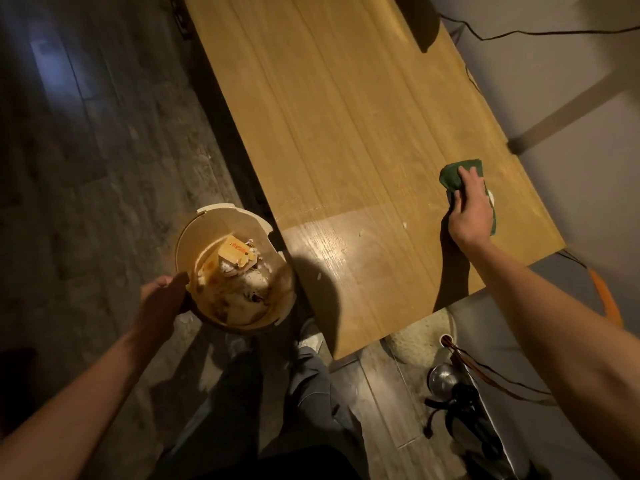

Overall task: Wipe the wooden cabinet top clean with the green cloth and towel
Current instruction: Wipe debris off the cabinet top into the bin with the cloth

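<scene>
Head cam: your right hand [470, 206] is pressing flat, fingers spread, on the green cloth [460, 173] near the right edge of the wooden cabinet top [346, 133]. Your left hand [162, 299] grips the rim of the trash bucket [235, 271] beside the cabinet's front edge.

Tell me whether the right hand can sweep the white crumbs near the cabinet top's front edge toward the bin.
Probably yes. The right hand presses the green cloth on the wooden cabinet top, with bare wood between it and the white crumbs.
</scene>
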The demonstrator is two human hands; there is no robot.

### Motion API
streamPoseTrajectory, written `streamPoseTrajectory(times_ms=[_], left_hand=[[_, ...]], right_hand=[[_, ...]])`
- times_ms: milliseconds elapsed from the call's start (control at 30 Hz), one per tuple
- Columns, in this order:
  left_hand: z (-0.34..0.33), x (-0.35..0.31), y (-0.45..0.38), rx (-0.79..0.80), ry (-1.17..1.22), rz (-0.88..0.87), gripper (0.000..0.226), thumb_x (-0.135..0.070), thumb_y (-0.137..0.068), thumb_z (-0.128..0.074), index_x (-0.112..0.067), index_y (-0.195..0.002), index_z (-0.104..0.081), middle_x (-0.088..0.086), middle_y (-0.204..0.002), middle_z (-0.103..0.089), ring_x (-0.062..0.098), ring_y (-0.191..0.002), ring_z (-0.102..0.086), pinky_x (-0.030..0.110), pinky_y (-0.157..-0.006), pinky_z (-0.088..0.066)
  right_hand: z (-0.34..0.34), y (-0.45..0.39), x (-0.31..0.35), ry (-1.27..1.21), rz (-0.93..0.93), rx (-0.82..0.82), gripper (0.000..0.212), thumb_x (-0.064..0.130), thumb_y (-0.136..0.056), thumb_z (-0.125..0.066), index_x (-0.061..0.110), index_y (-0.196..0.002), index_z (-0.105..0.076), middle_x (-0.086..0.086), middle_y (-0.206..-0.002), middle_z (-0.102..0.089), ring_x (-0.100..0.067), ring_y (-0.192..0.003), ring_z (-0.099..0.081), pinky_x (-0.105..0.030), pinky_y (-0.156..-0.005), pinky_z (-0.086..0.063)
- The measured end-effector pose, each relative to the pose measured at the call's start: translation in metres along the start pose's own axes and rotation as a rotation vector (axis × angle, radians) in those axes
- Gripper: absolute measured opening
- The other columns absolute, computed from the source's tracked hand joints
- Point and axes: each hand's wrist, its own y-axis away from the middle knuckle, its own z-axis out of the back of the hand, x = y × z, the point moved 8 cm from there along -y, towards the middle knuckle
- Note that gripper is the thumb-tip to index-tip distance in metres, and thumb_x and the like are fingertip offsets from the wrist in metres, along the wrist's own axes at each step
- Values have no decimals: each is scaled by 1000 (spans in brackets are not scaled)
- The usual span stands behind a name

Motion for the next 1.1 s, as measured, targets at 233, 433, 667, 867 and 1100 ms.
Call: streamPoseTrajectory(times_ms=[233,433,667,867,1100], left_hand=[[1,4,-11,-18,-43,19,13,-27,-90,-64,-14,-88,-65,13,-87,-71,26,-77,-71,31,-59,-57],[9,-4,-15,-11,-118,-20,28,-32,-81,-68,-6,-92,-73,19,-92,-73,36,-90,-71,52,-87,-59],[13,-2,-2,-31,-89,-43,30,-32,-88,-66,-11,-66,-61,6,-61,-62,28,-67,-64,34,-68,-55],[12,7,1,36,-111,-45,26,-30,-91,-65,-8,-77,-61,9,-71,-60,23,-68,-56,31,-66,-46],[16,11,7,47,-200,-197,36,-27,-85,-67,-13,-58,-48,3,-56,-46,18,-54,-42,26,-53,-35]], right_hand=[[-41,62,56,-24,81,37,48,14,-108,-43,23,-156,-42,-2,-167,-31,-21,-157,-22,-47,-128,-17],[-100,138,138,-83,176,105,49,17,-107,-47,28,-154,-44,2,-165,-34,-19,-156,-23,-46,-127,-16],[-152,206,210,-141,200,154,52,14,-105,-44,31,-153,-44,4,-164,-36,-17,-155,-25,-44,-124,-13],[-209,257,234,-193,173,412,60,5,-102,-56,32,-154,-44,1,-162,-40,-20,-152,-32,-51,-125,-26],[-232,311,231,-322,135,416,62,-5,-98,-55,27,-151,-49,4,-160,-44,-11,-152,-23,-40,-127,-21]])
